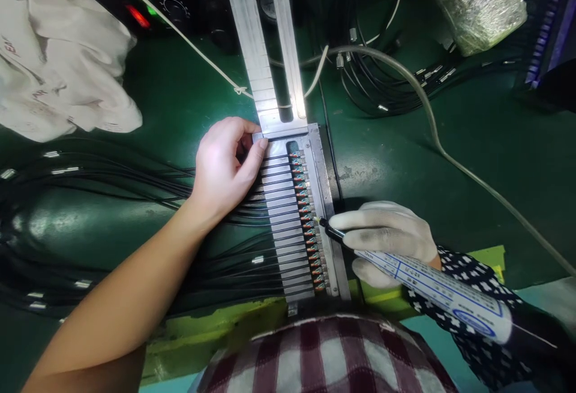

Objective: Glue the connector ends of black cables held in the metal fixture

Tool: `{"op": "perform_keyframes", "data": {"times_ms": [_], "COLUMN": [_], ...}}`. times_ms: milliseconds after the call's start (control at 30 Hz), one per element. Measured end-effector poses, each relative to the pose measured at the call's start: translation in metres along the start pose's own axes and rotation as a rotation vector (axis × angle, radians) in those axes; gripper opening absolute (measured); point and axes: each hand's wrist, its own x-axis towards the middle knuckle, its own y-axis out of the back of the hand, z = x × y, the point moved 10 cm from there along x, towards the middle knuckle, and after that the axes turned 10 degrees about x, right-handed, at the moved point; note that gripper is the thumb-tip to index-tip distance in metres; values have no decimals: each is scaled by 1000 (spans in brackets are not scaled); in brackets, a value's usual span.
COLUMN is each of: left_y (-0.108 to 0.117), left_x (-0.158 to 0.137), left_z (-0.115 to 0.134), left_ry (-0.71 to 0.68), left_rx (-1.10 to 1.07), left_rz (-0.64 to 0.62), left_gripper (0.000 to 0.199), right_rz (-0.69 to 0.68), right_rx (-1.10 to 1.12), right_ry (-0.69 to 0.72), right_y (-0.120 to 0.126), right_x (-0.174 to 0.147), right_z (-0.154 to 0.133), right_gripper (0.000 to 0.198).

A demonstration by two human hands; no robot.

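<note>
A metal fixture (292,243) lies on the table with a row of black cables laid across it side by side. Small circuit boards (310,234) with soldered wires sit at the cable ends along its right side. My bare left hand (227,162) grips the upper left corner of the fixture, thumb on top and fingers partly hidden. In a white glove, my right hand (389,240) is closed around a dispensing syringe (432,288) with a white, blue-printed label. Its black tip points left, at the boards midway down the row; whether it touches one I cannot tell.
A hinged slotted metal cover (270,45) stands open behind the fixture. At the back is a black dispenser controller (180,9). White cloth (67,63) lies back left, coiled black cables (382,81) back right. A grey hose (432,117) crosses the right side.
</note>
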Motion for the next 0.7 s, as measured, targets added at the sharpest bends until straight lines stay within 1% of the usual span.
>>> {"op": "perform_keyframes", "data": {"times_ms": [67,167,333,433,567,700], "left_y": [2,3,1,1,0,0], "left_x": [0,0,0,-1,-1,-1], "left_z": [1,2,0,0,-1,0], "left_ry": [-14,-20,-12,-8,15,14], "left_rx": [-22,-21,-1,-4,-22,-19], "left_rz": [31,36,16,14,4,9], "left_gripper": [17,12,15,18,13,7], "right_rz": [9,29,43,14,-19,14], "right_rx": [3,-6,-12,-27,-16,-4], "right_ry": [26,54,21,-3,-2,8], "right_y": [1,4,5,1,-3,-1], "right_x": [0,0,-6,-11,-13,-13], "right_z": [-2,-8,-18,-16,-10,-9], "right_gripper": [12,11,11,9,9,10]}}
